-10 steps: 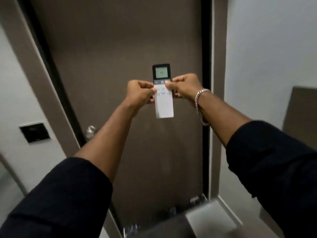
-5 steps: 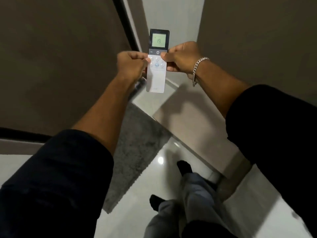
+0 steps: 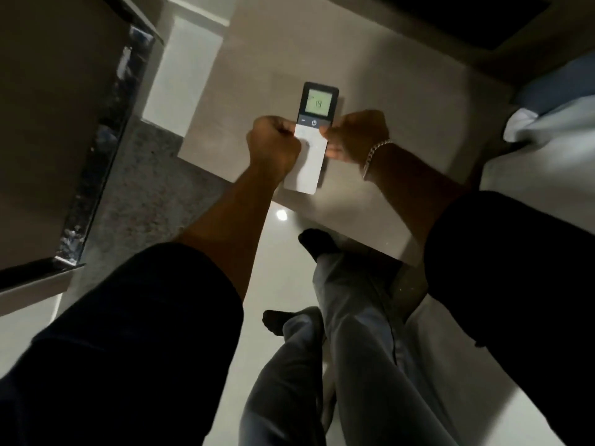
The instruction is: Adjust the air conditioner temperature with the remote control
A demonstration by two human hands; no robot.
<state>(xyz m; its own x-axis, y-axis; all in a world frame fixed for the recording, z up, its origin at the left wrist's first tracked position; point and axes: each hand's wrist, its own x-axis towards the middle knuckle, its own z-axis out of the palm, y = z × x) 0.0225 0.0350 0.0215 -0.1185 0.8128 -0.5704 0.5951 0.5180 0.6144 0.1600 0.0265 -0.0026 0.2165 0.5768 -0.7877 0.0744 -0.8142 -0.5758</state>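
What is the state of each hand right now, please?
Left hand: closed, gripping the left edge of the remote control.
Right hand: closed, gripping the remote's right edge, thumb on the buttons.

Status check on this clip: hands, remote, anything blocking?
Left hand and right hand both gripping the remote control, thumbs on its button area. Screen lit, reads 19. Nothing in the way; air conditioner not in view.
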